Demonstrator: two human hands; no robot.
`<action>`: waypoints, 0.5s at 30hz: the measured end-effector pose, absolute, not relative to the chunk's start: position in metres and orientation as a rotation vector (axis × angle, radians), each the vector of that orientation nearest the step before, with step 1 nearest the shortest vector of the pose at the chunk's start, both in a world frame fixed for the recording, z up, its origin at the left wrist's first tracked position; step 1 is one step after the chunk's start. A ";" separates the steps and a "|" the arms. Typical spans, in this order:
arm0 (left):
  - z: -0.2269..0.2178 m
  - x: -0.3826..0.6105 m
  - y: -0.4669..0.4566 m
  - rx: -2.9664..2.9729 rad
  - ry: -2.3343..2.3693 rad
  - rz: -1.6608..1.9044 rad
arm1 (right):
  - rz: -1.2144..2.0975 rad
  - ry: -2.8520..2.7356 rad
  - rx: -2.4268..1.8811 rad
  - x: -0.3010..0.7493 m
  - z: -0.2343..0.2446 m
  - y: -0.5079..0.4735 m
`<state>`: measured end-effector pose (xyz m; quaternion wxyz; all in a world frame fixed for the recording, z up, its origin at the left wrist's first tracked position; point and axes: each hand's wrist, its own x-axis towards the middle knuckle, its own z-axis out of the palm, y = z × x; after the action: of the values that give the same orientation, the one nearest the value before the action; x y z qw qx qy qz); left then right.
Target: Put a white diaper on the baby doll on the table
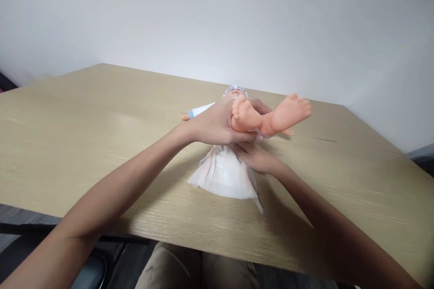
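A baby doll (290, 114) lies on its back on the table, its head towards the wall and its bare feet raised towards me. My left hand (217, 119) is closed around the doll's lower legs and holds them up together. Below them, my right hand (252, 156) reaches under the doll's bottom with its fingers on the bunched upper end of a white diaper (227, 174); some of the fingertips are hidden. The diaper's free end spreads out towards me on the tabletop. My left hand and the feet hide most of the doll's body.
The wooden table (84, 144) reaches to a pale wall or partition (169, 22) at the back. My legs (196, 266) are under the table's front edge. A dark chair-like object (91, 271) stands at the lower left.
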<state>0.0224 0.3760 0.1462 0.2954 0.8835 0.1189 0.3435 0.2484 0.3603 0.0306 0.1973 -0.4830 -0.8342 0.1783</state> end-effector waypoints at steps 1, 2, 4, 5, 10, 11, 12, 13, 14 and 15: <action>0.143 0.020 0.375 2.344 0.332 0.907 | 0.517 -2.328 -1.363 0.258 0.033 0.345; 0.140 0.018 0.374 2.341 0.351 0.902 | 0.524 -2.300 -1.394 0.268 0.035 0.329; 0.132 0.014 0.372 2.346 0.374 0.889 | 0.437 -2.183 -1.501 0.282 0.041 0.300; 0.128 0.013 0.370 2.347 0.378 0.877 | 0.371 -2.122 -1.532 0.285 0.043 0.289; 0.105 0.016 0.356 2.347 0.322 0.872 | 0.097 -2.057 -1.222 0.270 0.056 0.272; 0.102 0.016 0.352 2.373 0.282 0.884 | 0.069 -2.102 -1.124 0.267 0.057 0.276; 0.100 0.015 0.348 2.409 0.244 0.884 | 0.055 -2.157 -1.041 0.265 0.059 0.279; 0.098 0.012 0.344 2.454 0.216 0.865 | 0.045 -2.217 -0.975 0.266 0.059 0.283; 0.097 0.008 0.342 2.503 0.207 0.831 | 0.032 -2.270 -0.930 0.269 0.060 0.285; 0.096 0.002 0.340 2.555 0.223 0.789 | 0.015 -2.306 -0.903 0.274 0.059 0.287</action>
<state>0.0016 0.3400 0.0955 0.2272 0.9273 0.0810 0.2863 0.2738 0.2867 0.0589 0.3263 -0.3446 -0.8802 0.0057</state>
